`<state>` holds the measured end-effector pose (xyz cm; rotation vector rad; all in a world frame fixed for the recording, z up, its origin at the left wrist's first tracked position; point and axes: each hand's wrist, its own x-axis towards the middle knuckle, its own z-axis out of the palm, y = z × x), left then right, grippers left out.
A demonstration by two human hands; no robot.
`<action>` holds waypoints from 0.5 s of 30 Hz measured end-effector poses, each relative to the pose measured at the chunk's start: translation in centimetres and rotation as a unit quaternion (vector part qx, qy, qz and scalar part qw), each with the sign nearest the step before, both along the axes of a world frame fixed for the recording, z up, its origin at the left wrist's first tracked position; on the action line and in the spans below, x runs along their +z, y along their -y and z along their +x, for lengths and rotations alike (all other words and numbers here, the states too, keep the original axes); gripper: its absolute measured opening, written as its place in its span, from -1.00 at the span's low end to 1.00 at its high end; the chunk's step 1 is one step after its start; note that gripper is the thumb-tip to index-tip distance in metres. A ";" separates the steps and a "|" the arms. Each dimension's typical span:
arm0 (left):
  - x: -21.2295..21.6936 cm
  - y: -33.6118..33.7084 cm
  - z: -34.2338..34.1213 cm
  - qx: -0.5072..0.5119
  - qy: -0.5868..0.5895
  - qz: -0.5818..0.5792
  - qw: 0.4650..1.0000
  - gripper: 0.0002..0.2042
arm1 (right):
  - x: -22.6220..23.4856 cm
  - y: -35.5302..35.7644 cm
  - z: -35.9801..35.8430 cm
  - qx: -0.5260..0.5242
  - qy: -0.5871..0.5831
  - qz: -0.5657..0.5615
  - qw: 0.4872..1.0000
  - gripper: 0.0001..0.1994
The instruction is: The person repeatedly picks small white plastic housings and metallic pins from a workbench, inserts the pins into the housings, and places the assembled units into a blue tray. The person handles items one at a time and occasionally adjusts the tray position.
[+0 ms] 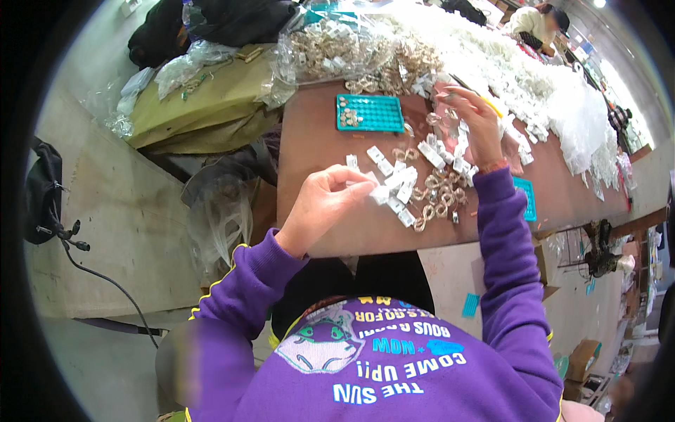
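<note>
My left hand [325, 205] is closed in a pinch at the near part of the table, its fingertips on a small white plastic piece [371, 183]. Just right of it lies a loose heap of white rectangular pieces [401, 184], mixed with coiled beige cables [441, 197]. My right hand [477, 125] reaches over the far right of this heap, fingers curved and apart, above a pink sheet [444, 105]. I see nothing held in it. Beyond the heap sits a turquoise compartment tray [380, 112] with several small round pieces at its left end.
Clear bags of cabled white parts [327, 53] line the table's back. A large mound of white pieces [506, 77] spreads over the right. Another turquoise tray [524, 198] lies beside my right sleeve. Left stands a yellowish covered stack [211, 105]. A person [538, 24] sits far right.
</note>
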<state>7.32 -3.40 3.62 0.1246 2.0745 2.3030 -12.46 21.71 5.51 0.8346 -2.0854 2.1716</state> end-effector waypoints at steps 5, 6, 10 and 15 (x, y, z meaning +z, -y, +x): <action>-0.5 -0.7 0.7 0.020 0.005 0.014 1.000 -0.93 | -1.3 -0.4 -0.9 -0.007 0.035 -0.089 0.995 -0.74; -0.7 -1.0 0.9 0.016 0.013 0.044 0.999 -0.94 | -1.5 -0.3 -0.9 -0.012 0.066 -0.047 0.997 -0.74; -0.8 -1.7 1.3 0.030 0.007 0.151 0.988 -0.86 | -0.9 0.0 -0.7 -0.002 0.063 -0.098 0.993 -0.74; -0.6 -2.5 1.8 0.058 0.039 0.243 0.968 -0.72 | 0.3 1.2 1.5 0.119 0.158 -0.127 0.972 -0.67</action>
